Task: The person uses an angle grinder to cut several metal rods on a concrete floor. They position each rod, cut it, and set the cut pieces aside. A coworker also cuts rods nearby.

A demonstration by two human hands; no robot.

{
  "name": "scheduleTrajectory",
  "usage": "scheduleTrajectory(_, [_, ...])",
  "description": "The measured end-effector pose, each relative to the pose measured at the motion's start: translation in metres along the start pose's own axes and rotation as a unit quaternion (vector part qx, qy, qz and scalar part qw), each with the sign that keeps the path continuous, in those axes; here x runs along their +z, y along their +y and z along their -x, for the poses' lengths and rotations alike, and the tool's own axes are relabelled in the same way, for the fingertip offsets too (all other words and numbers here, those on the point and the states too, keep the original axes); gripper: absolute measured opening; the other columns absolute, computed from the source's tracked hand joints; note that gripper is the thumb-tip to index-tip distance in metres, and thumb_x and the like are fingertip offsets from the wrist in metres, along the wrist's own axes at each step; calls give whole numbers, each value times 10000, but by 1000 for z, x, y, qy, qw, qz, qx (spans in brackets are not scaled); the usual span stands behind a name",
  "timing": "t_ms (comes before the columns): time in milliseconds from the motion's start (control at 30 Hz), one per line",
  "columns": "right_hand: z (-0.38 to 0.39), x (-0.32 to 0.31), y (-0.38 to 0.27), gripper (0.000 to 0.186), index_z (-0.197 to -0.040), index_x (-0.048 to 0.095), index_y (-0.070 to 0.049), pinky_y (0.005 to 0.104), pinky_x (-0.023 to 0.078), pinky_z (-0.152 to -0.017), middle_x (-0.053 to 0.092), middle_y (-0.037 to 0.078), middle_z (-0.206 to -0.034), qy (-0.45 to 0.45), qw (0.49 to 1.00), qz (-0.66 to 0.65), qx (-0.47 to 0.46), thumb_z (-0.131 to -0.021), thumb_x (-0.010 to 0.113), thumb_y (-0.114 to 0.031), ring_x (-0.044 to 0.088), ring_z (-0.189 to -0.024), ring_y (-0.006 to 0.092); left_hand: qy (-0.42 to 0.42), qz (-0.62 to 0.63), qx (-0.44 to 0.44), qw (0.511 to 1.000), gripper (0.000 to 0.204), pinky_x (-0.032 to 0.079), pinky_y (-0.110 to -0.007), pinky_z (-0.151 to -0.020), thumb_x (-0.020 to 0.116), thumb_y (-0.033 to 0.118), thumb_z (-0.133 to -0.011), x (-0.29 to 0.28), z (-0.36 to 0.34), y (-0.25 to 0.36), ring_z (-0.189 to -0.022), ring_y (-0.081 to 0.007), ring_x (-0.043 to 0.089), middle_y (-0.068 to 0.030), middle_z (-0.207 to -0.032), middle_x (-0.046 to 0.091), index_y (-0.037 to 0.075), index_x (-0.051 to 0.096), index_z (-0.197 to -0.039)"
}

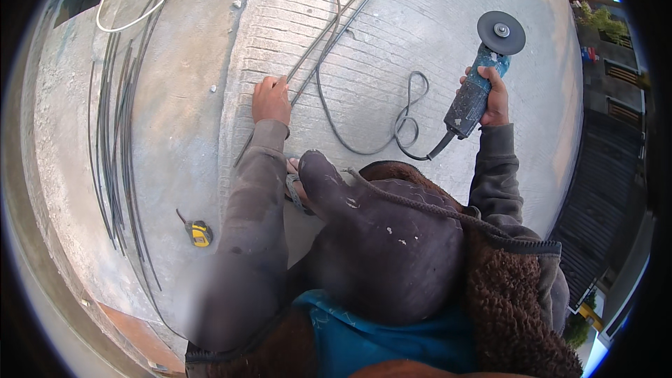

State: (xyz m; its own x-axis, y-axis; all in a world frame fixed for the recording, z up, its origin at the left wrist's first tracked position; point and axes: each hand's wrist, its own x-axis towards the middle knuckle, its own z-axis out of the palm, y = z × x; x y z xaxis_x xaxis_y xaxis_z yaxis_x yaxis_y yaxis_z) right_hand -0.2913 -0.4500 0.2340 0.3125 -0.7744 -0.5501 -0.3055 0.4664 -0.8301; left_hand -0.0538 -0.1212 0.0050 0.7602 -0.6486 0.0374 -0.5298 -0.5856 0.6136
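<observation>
In my right hand (495, 103) is a teal and black angle grinder (465, 105), held around its body, with its dark round disc (492, 23) pointing away from me. The grinder's black cord (346, 141) loops over the ribbed concrete and runs to the far side. Lower down and to the left, my left hand (269, 101) is closed on thin metal rods (325, 59) lying slantwise on the ground. Its fingertips are partly hidden, and how many rods it grips I cannot tell. The disc is well apart from the rods.
Several long thin rods (112, 147) lie on the concrete at the left. A yellow and black tape measure (201, 233) lies near my left forearm. A white cable (124, 29) curves at the far left. My sandalled foot (297, 192) is close to the rods' near end.
</observation>
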Motion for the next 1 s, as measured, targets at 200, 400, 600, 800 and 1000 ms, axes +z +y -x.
scheduleTrajectory(200, [3, -2, 2, 380, -1056, 589, 3, 389, 592, -640, 667, 148, -825, -5, 1000, 0, 20, -832, 641, -300, 672, -642, 263, -41, 30, -84, 995, 182, 500, -398, -848, 656, 148, -906, -3, -18, 21, -973, -272, 593, -60, -985, 620, 122, 744, -1063])
scheduleTrajectory(400, [5, 5, 7, 359, -1059, 577, 29, 385, 573, -648, 639, 132, -889, -12, 999, -17, 27, -820, 672, -221, 664, -768, 236, -34, 75, -86, 993, 149, 526, -403, -821, 668, 158, -904, 8, -44, 45, -947, -282, 628, -67, -959, 681, 129, 751, -1024])
scheduleTrajectory(600, [15, 8, -1, 340, -1035, 583, 21, 380, 573, -633, 638, 132, -875, -10, 999, -17, 30, -821, 673, -228, 662, -748, 230, -48, 100, -100, 989, 158, 529, -393, -856, 667, 148, -907, 17, -50, 58, -991, -272, 633, -61, -1001, 689, 135, 749, -1041])
scheduleTrajectory(800, [13, 1, -2, 335, -1042, 581, 22, 380, 575, -650, 633, 121, -894, -14, 999, -20, 46, -821, 668, -215, 667, -758, 235, -54, 111, -94, 988, 170, 526, -391, -871, 660, 134, -909, 8, -52, 71, -1004, -279, 630, -70, -1033, 683, 126, 745, -1056])
scheduleTrajectory(1000, [7, -1, 3, 367, -1039, 600, 2, 391, 583, -616, 667, 140, -802, 20, 999, 6, 29, -830, 640, -297, 665, -630, 258, -40, 115, -80, 989, 184, 520, -400, -874, 676, 137, -896, 13, -54, 73, -1008, -291, 627, -91, -1038, 678, 110, 737, -1067])
